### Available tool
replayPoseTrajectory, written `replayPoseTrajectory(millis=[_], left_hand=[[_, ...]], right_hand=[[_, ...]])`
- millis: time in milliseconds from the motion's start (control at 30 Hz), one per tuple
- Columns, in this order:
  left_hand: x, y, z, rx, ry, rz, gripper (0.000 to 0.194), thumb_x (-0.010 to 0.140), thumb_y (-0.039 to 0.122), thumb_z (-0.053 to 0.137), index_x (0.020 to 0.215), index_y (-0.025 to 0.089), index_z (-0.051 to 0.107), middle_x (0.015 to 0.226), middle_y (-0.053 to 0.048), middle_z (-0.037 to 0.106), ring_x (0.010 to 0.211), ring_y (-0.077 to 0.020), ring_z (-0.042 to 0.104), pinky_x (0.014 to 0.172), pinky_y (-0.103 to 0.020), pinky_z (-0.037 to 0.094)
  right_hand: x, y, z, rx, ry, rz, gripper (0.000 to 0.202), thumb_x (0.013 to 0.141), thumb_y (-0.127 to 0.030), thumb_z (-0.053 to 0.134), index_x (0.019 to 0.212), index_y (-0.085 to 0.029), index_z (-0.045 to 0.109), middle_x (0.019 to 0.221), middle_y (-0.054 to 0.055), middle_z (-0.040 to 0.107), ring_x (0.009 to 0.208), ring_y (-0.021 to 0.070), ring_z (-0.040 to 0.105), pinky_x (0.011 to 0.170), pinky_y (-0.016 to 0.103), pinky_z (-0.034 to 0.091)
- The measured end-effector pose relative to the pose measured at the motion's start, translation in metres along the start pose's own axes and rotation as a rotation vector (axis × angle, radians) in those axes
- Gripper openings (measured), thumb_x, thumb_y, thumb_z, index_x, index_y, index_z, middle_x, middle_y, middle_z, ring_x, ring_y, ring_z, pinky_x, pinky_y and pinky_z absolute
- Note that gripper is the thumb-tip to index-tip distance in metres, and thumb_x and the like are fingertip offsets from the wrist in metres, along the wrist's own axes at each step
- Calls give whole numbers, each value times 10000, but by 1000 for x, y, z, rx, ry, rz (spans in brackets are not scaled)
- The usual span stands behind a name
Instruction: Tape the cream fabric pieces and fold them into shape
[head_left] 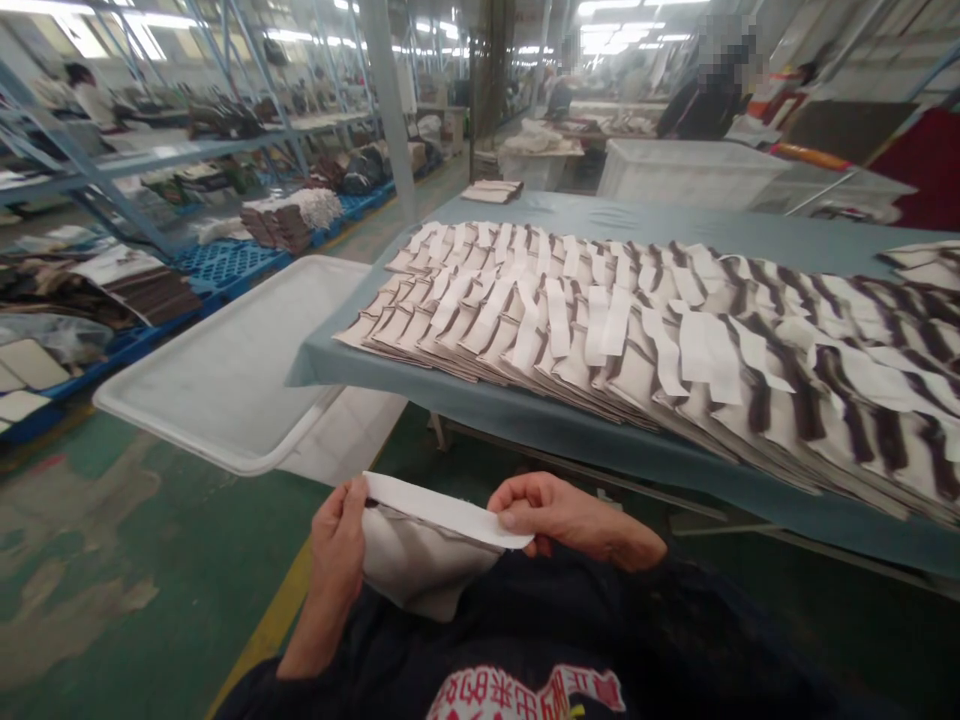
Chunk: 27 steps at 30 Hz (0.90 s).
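Our left hand [337, 540] is closed in a pinch, thumb against curled fingers, on the left end of a long, narrow strip of white fabric [431, 506] and the upper corner of a soft beige fabric piece [424, 570] beneath it. Our right hand [551, 510] pinches the strip's other end between thumb and bent fingers. Held between both hands, the strip slopes slightly down to the right along the piece's dark upper edge, while the beige cloth hangs below, in front of our dark top with red and white lettering [517, 692]. Ahead, and reaching away to our right, stands a table covered in blue-grey cloth [352, 368]. On it, beige and dark brown fabric pieces [570, 370] overlap in long rows, with loose white strips [617, 322] lying across many. Left of the table, a large white plastic bin [187, 445] sits above the worn green floor [67, 600].
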<state>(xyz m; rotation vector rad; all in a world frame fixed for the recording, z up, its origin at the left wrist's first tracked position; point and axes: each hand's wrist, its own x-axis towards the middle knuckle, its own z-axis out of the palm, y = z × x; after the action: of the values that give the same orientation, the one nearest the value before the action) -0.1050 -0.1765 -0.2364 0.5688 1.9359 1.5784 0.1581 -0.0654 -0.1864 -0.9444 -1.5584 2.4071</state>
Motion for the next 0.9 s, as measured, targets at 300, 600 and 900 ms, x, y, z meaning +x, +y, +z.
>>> replayPoseTrajectory(millis=[300,600,900], left_hand=[[-6,6,-4,-48,-48,-13,483,721,629,754,805,162,665,678,30,576,613,-129,475,549,-214,383],[-13,3,-1,-111,-100,-63,498,751,653,730,743,163,639,611,40,551,556,-111,461,533,-216,362],[-17,4,3,-190,-128,-88,463,765,616,745,730,173,617,632,46,539,581,-109,459,566,-216,371]], right_hand=[[-8,12,-5,-146,-53,35,545,744,-631,775,958,-137,700,600,-38,595,475,59,427,466,178,319],[-8,31,-13,-264,9,131,617,698,-776,702,760,-174,581,607,-33,516,513,77,379,480,205,287],[-4,36,-17,-233,0,151,623,687,-776,708,754,-175,556,607,-44,490,527,74,394,487,195,297]])
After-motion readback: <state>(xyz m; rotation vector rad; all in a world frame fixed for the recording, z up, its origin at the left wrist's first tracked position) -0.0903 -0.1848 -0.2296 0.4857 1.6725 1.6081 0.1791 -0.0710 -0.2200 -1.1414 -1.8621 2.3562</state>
